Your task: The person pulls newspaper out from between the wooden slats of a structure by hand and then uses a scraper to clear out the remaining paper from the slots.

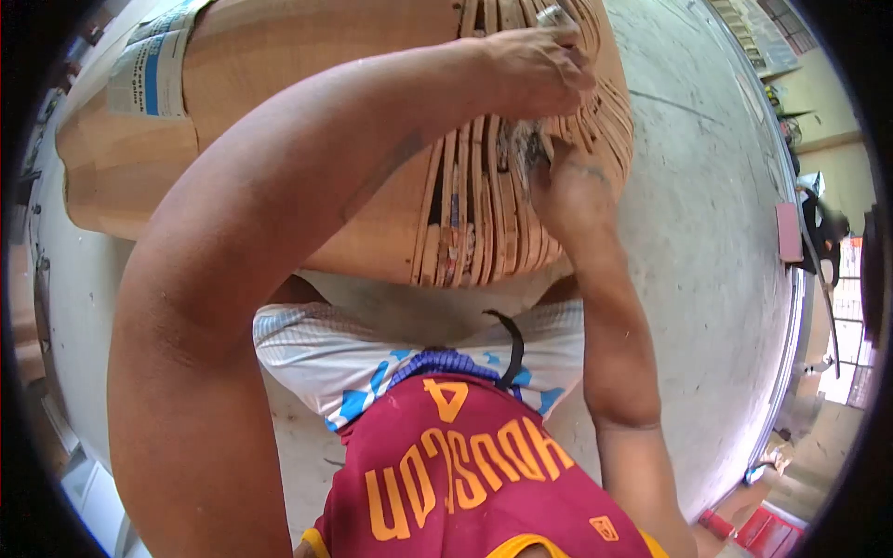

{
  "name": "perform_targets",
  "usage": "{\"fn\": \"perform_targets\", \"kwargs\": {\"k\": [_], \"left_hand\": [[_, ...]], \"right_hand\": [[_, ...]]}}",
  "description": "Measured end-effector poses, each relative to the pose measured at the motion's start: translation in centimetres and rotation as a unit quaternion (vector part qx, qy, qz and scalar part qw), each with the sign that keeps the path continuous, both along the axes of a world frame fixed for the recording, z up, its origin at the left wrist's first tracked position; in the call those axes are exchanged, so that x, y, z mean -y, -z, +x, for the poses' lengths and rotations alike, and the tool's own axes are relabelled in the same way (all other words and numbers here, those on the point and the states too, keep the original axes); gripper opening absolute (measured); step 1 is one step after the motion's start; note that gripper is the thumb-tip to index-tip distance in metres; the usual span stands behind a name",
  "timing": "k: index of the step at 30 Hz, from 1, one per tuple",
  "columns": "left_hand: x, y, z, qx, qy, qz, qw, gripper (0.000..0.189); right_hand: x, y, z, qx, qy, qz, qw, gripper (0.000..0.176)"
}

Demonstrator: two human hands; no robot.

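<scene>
A large stack of curved, tan wood-like sheets [372, 251] lies in front of me, its layered edges facing right with dark gaps between them. My left hand [544, 73] is closed at the upper part of these edges, and a small pale, shiny object [555, 17] shows just beyond its knuckles. Below it, my right hand [572, 191] reaches against the layered edges, where something grey and ragged [521, 144] sits between the sheets. The fingers of my right hand are mostly hidden, so its grip cannot be made out.
A printed paper [153, 74] lies on the stack at the upper left. Grey concrete floor [707, 232] surrounds the stack. Near the right edge are a person in dark clothes [823, 232], a pink block [789, 232] and a red crate [767, 533].
</scene>
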State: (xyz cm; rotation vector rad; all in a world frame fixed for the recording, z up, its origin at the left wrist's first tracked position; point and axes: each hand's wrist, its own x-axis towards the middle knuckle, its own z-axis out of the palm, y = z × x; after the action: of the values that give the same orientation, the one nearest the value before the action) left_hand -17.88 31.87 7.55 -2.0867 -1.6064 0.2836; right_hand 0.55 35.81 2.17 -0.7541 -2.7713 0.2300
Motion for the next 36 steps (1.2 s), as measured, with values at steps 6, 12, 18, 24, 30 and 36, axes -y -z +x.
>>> {"fn": "perform_targets", "kwargs": {"k": [6,12,18,24,30,36], "left_hand": [[-0.3,0.1,-0.5,0.027,0.013,0.023,0.999,0.01],[-0.6,0.7,-0.8,0.023,0.046,0.091,0.995,0.009],[-0.7,0.6,-0.5,0.026,0.033,0.09,0.995,0.008],[-1.4,0.3,-0.6,-0.005,-0.017,0.028,0.999,0.018],[-1.0,1.0,-0.5,0.022,-0.01,0.04,0.999,0.016],[-0.9,0.5,-1.6,0.031,0.059,0.01,0.998,0.015]], "right_hand": [[1.0,-4.9,1.2,-0.032,-0.012,-0.06,0.998,0.021],[-0.1,0.7,-0.6,0.027,-0.016,0.0,1.0,0.027],[1.5,-5.3,1.5,-0.009,0.004,-0.083,0.996,0.028],[0.0,1.1,-0.9,-0.031,-0.021,0.05,0.998,0.026],[-0.9,-3.3,1.2,-0.027,-0.018,-0.055,0.998,0.024],[-0.6,-4.6,1.8,-0.001,0.007,-0.084,0.996,0.023]]}}
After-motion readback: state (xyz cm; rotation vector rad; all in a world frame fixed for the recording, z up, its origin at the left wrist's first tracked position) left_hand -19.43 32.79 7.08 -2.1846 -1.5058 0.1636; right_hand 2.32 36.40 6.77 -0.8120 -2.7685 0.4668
